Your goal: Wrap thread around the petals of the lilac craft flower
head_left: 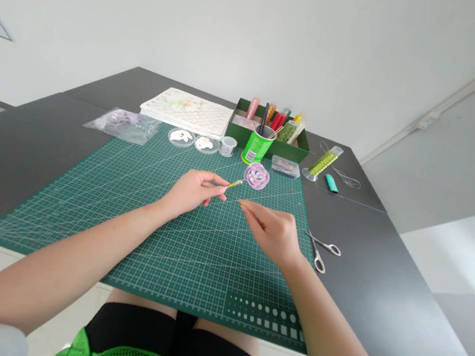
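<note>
My left hand (196,191) pinches the thin green stem of a lilac artificial flower (256,176) between thumb and fingertips. The round bloom with layered petals faces up, off to the right of the fingers, above the mat. A pale spot shows on the stem just below the bloom. My right hand (272,229) is closed in a pinch a little below the flower, apart from the left hand. Whatever sits between its fingertips, perhaps something very thin, is too small to make out.
A green cutting mat (188,255) covers the dark table. Scissors (320,249) lie at its right edge. Behind stand a green can (257,147) of tools, a dark green box (303,152) of tubes, two shallow dishes (180,137) and a plastic bag (123,124). A sequin-filled tube (326,161) leans right.
</note>
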Action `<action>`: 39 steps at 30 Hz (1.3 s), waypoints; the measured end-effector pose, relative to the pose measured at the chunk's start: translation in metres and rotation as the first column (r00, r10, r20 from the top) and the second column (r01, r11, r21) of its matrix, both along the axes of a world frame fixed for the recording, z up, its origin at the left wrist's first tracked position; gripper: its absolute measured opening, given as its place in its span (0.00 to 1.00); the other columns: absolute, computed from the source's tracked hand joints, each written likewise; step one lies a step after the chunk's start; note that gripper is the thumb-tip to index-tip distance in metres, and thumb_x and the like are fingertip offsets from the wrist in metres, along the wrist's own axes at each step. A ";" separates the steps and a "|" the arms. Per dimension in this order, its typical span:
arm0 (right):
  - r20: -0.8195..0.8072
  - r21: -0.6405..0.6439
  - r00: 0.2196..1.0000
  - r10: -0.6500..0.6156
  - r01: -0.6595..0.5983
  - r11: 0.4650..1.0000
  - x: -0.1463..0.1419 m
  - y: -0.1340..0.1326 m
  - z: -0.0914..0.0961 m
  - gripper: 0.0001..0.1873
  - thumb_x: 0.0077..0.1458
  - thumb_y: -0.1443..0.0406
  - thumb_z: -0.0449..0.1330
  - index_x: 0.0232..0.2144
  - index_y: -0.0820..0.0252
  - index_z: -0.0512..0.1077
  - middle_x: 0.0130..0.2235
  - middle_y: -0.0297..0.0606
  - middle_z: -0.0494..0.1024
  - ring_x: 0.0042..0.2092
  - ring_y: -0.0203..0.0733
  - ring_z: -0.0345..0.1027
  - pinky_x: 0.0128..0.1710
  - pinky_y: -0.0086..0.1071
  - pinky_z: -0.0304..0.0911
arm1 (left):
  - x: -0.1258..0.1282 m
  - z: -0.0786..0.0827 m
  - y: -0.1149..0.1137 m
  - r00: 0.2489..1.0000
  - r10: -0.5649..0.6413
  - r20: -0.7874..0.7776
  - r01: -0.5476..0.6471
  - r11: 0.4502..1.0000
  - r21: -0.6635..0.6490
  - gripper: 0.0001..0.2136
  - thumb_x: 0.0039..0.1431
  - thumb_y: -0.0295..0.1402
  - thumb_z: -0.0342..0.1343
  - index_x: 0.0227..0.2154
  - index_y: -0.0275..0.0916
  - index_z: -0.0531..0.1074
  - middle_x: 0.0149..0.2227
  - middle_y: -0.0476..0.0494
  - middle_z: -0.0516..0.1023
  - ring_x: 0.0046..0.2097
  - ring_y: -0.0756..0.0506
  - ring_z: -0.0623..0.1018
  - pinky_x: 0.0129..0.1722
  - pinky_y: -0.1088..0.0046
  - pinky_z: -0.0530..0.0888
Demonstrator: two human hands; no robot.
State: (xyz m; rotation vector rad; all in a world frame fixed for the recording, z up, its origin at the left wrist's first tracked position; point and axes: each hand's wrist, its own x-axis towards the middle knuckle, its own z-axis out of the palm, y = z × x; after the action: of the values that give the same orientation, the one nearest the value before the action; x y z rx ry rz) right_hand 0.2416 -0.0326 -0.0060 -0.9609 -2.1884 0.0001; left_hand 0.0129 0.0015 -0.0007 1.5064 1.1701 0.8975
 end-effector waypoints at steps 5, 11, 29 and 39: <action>0.131 0.149 0.991 -0.013 -0.006 0.989 0.000 -0.003 0.008 0.16 0.70 0.64 0.54 0.37 0.57 0.82 0.30 0.36 0.84 0.27 0.34 0.74 0.26 0.28 0.63 | 0.004 -0.003 -0.003 0.960 -0.129 -0.248 0.115 0.991 -0.070 0.12 0.59 0.37 0.59 0.42 0.39 0.81 0.33 0.45 0.85 0.21 0.51 0.71 0.22 0.75 0.66; 0.227 0.147 0.974 -0.001 -0.033 0.989 -0.002 -0.005 0.015 0.21 0.71 0.65 0.51 0.30 0.58 0.79 0.22 0.33 0.77 0.23 0.32 0.64 0.26 0.30 0.56 | 0.005 -0.008 -0.006 0.898 -0.275 -0.344 0.247 0.961 -0.124 0.11 0.59 0.36 0.59 0.41 0.40 0.82 0.32 0.47 0.85 0.22 0.52 0.72 0.23 0.77 0.68; -0.113 -0.290 0.993 0.013 -0.045 0.956 0.009 0.015 0.007 0.12 0.63 0.60 0.63 0.32 0.58 0.83 0.29 0.36 0.84 0.25 0.34 0.70 0.25 0.27 0.61 | 0.005 -0.003 -0.015 0.801 -0.535 -0.267 0.502 0.845 -0.187 0.10 0.61 0.35 0.59 0.42 0.40 0.80 0.34 0.46 0.86 0.24 0.50 0.74 0.23 0.76 0.70; -0.125 -0.378 0.991 -0.044 -0.007 0.926 0.012 0.023 -0.002 0.16 0.62 0.56 0.63 0.32 0.60 0.83 0.20 0.32 0.74 0.21 0.32 0.58 0.24 0.29 0.53 | 0.006 0.006 -0.019 0.832 -0.524 -0.183 0.500 0.850 -0.163 0.06 0.60 0.34 0.60 0.35 0.38 0.80 0.34 0.45 0.86 0.26 0.51 0.76 0.25 0.77 0.71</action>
State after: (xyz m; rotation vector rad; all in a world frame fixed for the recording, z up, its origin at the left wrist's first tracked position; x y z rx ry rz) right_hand 0.2539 -0.0099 -0.0079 -1.1560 -2.0958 0.4808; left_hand 0.0185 -0.0178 0.0055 1.7442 0.8740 0.2979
